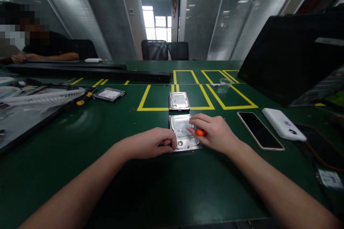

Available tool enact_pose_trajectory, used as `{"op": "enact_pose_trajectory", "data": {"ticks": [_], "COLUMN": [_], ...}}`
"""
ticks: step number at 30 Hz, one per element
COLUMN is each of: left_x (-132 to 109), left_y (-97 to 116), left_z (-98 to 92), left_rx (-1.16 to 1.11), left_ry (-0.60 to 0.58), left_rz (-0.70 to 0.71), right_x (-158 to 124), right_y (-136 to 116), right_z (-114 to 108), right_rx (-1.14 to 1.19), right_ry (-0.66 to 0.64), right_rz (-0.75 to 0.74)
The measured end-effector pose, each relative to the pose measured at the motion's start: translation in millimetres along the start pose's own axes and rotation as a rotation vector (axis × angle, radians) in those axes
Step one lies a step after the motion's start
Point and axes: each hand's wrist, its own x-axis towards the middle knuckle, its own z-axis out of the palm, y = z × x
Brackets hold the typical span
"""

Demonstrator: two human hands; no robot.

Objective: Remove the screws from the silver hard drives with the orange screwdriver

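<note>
A silver hard drive [183,132] lies flat on the green table between my two hands. My left hand [158,142] is closed, with thumb and curled fingers at the drive's near left corner. Over the drive's right side, my right hand [215,130] is closed around an orange-handled tool [201,132]; most of the tool is hidden by the fingers, and its tip does not show. Just beyond sits a second silver hard drive [179,101], its near edge close to the first one.
A third drive [109,94] and a yellow-black screwdriver [85,99] lie left, by a cluttered tray [24,121]. Rightward are a phone [260,130], a white device [283,124], a plastic cup [223,86] and a large black case [292,57]. Another person sits far left.
</note>
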Motion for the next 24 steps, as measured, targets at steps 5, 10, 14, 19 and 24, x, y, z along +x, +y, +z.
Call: {"op": "enact_pose_trajectory", "data": {"ticks": [5,10,14,19,24], "left_x": [0.6,1.0,1.4,-3.6,-10.7], "left_y": [1.3,0.9,0.1,-1.3,-16.6], "left_z": [-0.5,-0.8,-1.2,-8.5,-17.4], "left_rx": [-0.016,-0.007,-0.004,-0.011,0.044], "left_ry": [0.001,-0.006,-0.012,0.012,0.147], "left_rz": [0.001,-0.006,-0.015,-0.050,-0.144], "right_x": [-0.5,0.0,0.0,-0.1,10.9], "right_y": [-0.1,-0.1,-1.4,-1.5,-14.8], "right_z": [-1.1,-0.3,-2.7,-11.2,-36.1], "right_rx": [0.011,0.023,0.037,0.080,0.473], "right_ry": [-0.002,0.006,0.023,0.123,0.440], "right_rz": [-0.004,-0.004,0.001,0.010,0.251]}}
